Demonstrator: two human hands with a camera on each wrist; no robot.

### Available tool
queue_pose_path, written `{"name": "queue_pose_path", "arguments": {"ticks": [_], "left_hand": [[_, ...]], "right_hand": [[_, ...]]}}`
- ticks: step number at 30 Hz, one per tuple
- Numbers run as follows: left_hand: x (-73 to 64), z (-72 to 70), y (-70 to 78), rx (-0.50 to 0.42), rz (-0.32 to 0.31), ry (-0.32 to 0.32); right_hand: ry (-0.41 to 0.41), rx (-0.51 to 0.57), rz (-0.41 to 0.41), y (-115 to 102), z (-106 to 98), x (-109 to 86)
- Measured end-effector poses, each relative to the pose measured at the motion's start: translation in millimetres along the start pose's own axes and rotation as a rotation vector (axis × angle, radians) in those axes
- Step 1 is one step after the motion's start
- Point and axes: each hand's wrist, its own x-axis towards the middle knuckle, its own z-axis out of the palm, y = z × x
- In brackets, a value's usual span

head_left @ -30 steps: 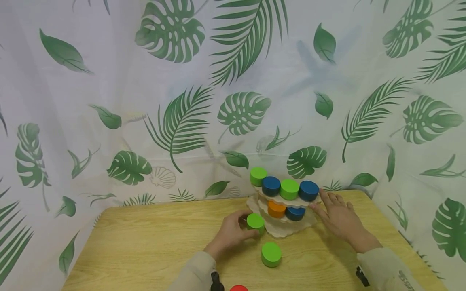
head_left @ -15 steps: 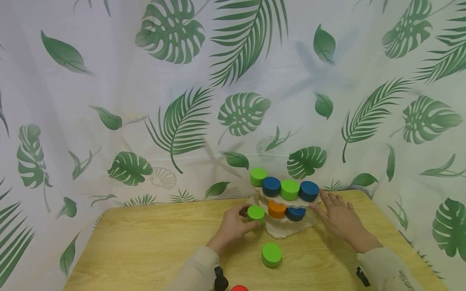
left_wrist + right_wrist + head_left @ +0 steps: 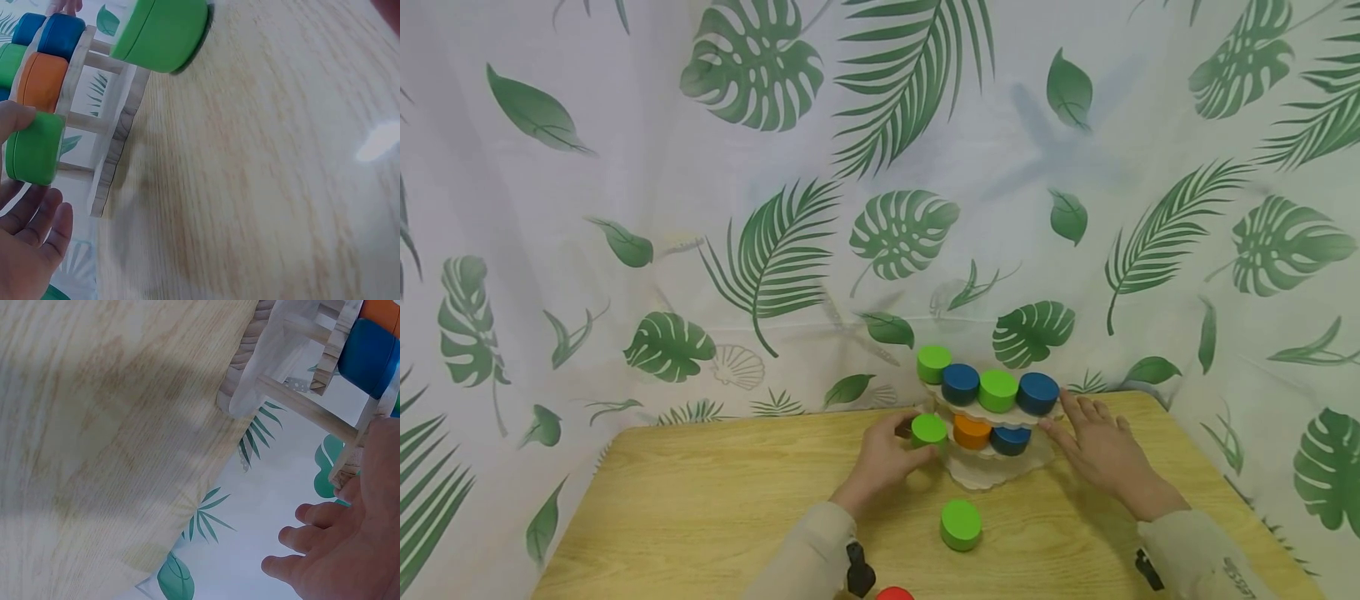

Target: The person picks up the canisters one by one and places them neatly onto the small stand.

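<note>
Between the thumb and fingers of my left hand (image 3: 882, 460) is a short green round tin (image 3: 929, 430), with a seam round its side in the left wrist view. It is at the left end of the middle tier of a wooden tiered stand (image 3: 979, 473), next to an orange tin (image 3: 972, 432) and a blue tin (image 3: 1011, 441). My right hand (image 3: 1103, 454) holds the right end of the top tier, thumb at the front and index finger behind; its other fingers (image 3: 312, 539) extend loosely. Along the top tier are green and blue tins (image 3: 1038, 393).
Another green tin (image 3: 961, 525) lies on the wooden table (image 3: 722, 508) in front of the stand. A red round thing (image 3: 895, 594) is cut off by the bottom edge of the head view. Behind the table hangs a leaf-patterned cloth (image 3: 805, 250).
My left hand has lifted the green tin from beside the stand's lower front up to the left end of the middle tier. My right hand has stayed at the top tier's end.
</note>
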Motion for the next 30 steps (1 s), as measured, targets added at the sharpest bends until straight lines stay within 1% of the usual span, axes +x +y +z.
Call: {"name": "queue_pose_path", "arguments": {"ticks": [5,13,19,30], "left_hand": [[0.3,-0.1,0.6,-0.016,0.014,0.004],[1.3,1.4,2.0,-0.028,0.038,0.031],[4.3,3.5,3.2,-0.021,0.067,0.025],[7.3,5.1,9.3,-0.041,0.059,0.015]], "right_hand": [[-0.005,-0.006,-0.002,-0.2,-0.4,0.3],[0.007,-0.014,-0.006,0.0,-0.1,-0.1],[0.012,-0.006,-0.010,-2.2,-2.3,-1.7],[-0.006,-0.006,0.005,-2.1,-3.3,-1.2]]}}
